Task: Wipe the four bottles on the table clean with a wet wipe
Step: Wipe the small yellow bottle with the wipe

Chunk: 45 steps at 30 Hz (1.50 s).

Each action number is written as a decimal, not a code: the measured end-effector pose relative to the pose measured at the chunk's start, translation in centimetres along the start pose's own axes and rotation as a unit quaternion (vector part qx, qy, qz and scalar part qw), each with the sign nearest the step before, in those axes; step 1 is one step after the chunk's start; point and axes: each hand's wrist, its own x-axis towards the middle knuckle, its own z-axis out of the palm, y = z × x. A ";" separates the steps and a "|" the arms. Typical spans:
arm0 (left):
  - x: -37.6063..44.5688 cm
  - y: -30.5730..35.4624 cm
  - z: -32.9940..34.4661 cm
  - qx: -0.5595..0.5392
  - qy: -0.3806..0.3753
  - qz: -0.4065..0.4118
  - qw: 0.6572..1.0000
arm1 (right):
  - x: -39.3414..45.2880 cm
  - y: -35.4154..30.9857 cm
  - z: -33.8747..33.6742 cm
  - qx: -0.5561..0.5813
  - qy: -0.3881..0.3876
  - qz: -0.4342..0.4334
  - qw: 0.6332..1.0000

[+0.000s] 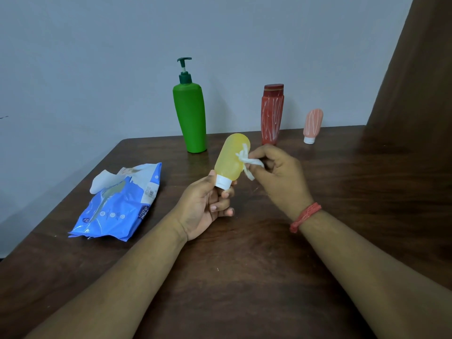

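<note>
Both forearms reach in from the near edge over the dark wooden table (244, 277), the largest thing in sight. Left of the left hand (204, 207) lies a blue wipe pack (117, 209) with a white sheet poking out of its opening. Beyond that hand, near the wall, stands the green pump bottle (190, 118); beyond the right hand (278, 177) stands the red bottle (272, 113), and farther right of it the small pink bottle (312, 126), cap down. The left hand grips the yellow bottle (232, 159) by its white cap, fingers curled round it, the body tilted up and away, off the table. The right hand pinches a crumpled wet wipe (249, 163) and presses it against the bottle's right side. A red thread band (305, 216) circles the right wrist.
</note>
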 end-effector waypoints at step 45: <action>0.2 -0.9 1.3 0.263 0.079 0.048 0.960 | -0.4 -1.2 0.0 -0.270 -0.052 -0.209 0.939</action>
